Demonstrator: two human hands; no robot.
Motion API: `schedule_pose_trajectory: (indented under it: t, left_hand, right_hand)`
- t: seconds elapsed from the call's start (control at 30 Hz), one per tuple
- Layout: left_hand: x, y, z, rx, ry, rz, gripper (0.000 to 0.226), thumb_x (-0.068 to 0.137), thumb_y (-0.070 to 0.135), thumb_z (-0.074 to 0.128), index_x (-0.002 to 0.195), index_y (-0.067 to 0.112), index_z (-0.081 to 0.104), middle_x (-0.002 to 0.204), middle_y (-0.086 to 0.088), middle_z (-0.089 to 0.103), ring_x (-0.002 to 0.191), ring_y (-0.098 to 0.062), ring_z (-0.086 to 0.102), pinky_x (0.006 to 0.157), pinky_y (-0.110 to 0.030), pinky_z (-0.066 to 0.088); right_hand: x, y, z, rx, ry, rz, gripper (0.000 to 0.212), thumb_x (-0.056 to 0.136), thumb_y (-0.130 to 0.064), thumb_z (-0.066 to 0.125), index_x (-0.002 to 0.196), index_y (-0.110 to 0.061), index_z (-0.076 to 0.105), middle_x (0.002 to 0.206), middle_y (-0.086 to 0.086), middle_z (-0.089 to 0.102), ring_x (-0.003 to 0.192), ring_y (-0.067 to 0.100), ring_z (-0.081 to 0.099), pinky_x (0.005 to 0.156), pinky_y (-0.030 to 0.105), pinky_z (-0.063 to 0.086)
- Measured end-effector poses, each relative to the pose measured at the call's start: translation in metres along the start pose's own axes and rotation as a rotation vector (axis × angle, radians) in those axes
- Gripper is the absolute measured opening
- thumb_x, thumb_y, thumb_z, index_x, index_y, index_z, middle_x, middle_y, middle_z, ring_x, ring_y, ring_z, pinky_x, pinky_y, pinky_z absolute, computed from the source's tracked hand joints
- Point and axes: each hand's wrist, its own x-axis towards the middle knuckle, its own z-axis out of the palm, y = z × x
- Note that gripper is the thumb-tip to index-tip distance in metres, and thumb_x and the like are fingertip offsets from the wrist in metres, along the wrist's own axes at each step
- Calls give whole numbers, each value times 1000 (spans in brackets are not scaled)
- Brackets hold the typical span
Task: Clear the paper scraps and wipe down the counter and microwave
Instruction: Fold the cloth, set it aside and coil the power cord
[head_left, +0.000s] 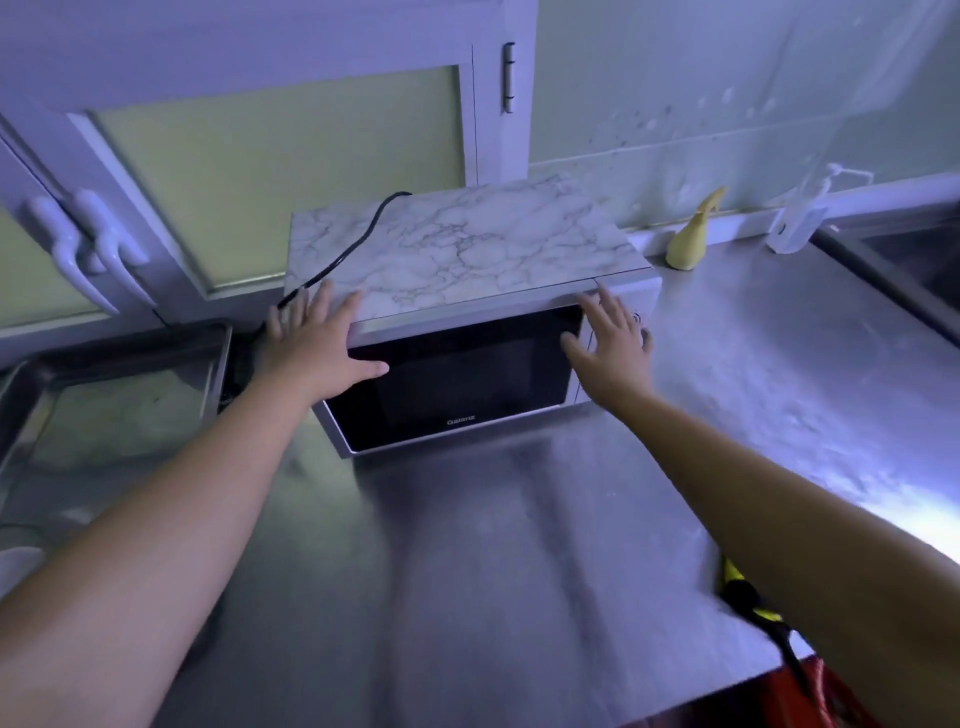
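Note:
A microwave (457, 379) with a dark glass door and a marble-patterned top (457, 249) stands on the steel counter (519, 545). My left hand (311, 343) lies flat with spread fingers on the microwave's front left corner, thumb over the door. My right hand (610, 343) is spread over the front right corner by the control panel. Neither hand holds anything. I see no paper scraps or cloth on the counter.
A black power cord (343, 249) runs over the microwave's left top. A yellow crumpled thing (691, 239) stands against the wall at right. A metal tray (119, 395) sits left, a sink (914, 270) far right. A black-and-yellow strap (748, 603) hangs under my right forearm.

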Motion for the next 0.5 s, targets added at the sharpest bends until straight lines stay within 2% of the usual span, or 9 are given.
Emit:
schedule_pose_trajectory:
  t: [0.07, 0.13, 0.23, 0.27, 0.33, 0.43, 0.5]
  left_hand:
    - [-21, 9, 4, -15, 42, 6, 99, 78, 70, 62, 156, 37, 9, 167, 1, -7, 153, -26, -2, 120, -56, 3]
    - [-52, 21, 13, -89, 160, 47, 85, 84, 58, 64, 154, 30, 25, 165, -7, 8, 151, -29, 8, 120, -55, 11]
    - [-111, 51, 45, -416, 342, 120, 63, 82, 29, 74, 140, 16, 52, 153, -18, 37, 143, -37, 31, 116, -54, 24]
    - [-130, 62, 61, -511, 320, 117, 59, 82, 23, 74, 137, 14, 56, 149, -19, 42, 140, -37, 35, 115, -51, 28]
    - [-163, 87, 94, -671, 143, 92, 54, 83, 17, 73, 135, 12, 58, 144, -17, 48, 137, -33, 40, 114, -45, 31]
    - [-209, 123, 141, -773, -158, 61, 50, 84, 13, 72, 133, 11, 59, 138, -13, 53, 132, -30, 46, 111, -39, 35]
    - [-239, 142, 164, -815, -299, 36, 49, 85, 15, 71, 133, 14, 59, 135, -11, 54, 128, -28, 49, 108, -36, 38]
  right_hand:
    - [-56, 14, -1, 148, -27, 58, 51, 95, -32, 56, 145, -33, 47, 161, -4, 33, 148, 17, 28, 120, 48, 18]
    - [-116, 34, 1, 230, -31, 195, 44, 93, -23, 60, 137, -25, 56, 151, 0, 46, 139, 22, 42, 115, 49, 31]
    - [-198, 64, 4, 267, -25, 422, 31, 92, -13, 62, 123, -15, 66, 134, 5, 58, 127, 26, 52, 105, 42, 41]
    - [-220, 75, 4, 261, -18, 474, 29, 91, -11, 62, 120, -13, 68, 129, 6, 60, 124, 26, 54, 102, 40, 43]
    - [-253, 94, -2, 232, 6, 556, 26, 91, -10, 62, 116, -12, 70, 121, 7, 62, 116, 25, 56, 96, 39, 46]
    - [-278, 121, -25, 196, 40, 672, 23, 89, -10, 61, 108, -8, 73, 99, 10, 68, 92, 25, 61, 80, 38, 47]
    - [-283, 139, -45, 242, 110, 767, 23, 87, -9, 62, 107, -10, 75, 95, 8, 72, 89, 28, 64, 80, 39, 50]
